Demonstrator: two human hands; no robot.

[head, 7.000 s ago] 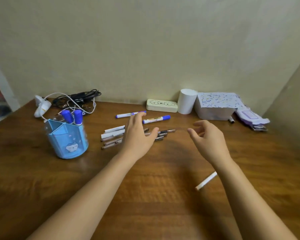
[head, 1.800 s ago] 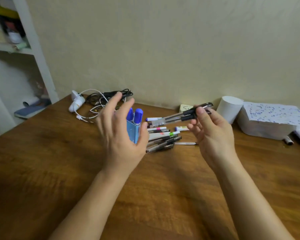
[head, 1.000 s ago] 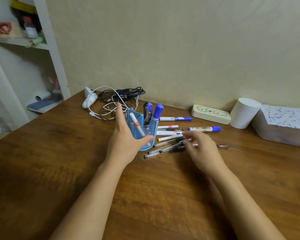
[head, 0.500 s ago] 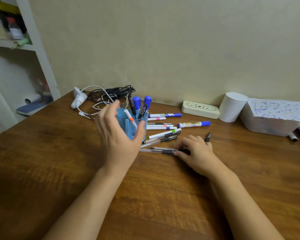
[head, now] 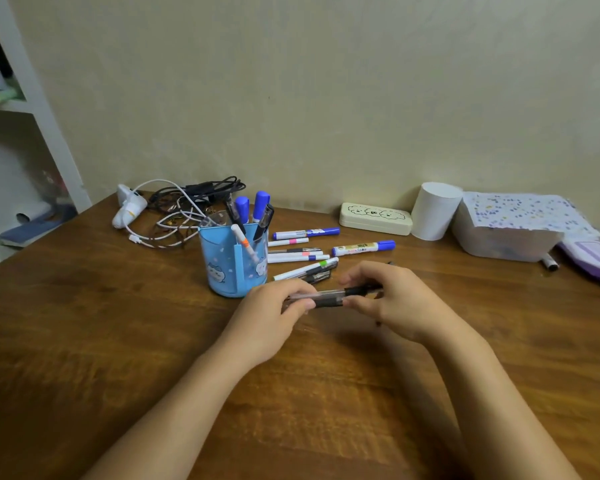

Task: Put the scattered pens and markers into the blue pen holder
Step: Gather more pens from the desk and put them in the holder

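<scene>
The blue pen holder (head: 222, 268) stands upright on the wooden desk with several pens and blue-capped markers in it. Just right of it and nearer to me, my left hand (head: 271, 317) and my right hand (head: 402, 303) hold a small bundle of clear black-grip pens (head: 329, 296) level between them, one hand at each end. Behind the hands lie several loose pens and markers (head: 302, 256), among them a blue-capped marker (head: 362, 248) and another blue-capped marker (head: 305, 233).
A tangle of cables and a white charger (head: 174, 209) lies behind the holder. A cream case (head: 374, 218), a white paper roll (head: 433, 211) and a speckled box (head: 506, 226) line the wall at right. One pen (head: 549, 262) lies by the box. White shelves (head: 21, 109) stand left.
My left hand has let go of the holder and joined my right hand on the pens. My right hand has lifted those pens off the desk.
</scene>
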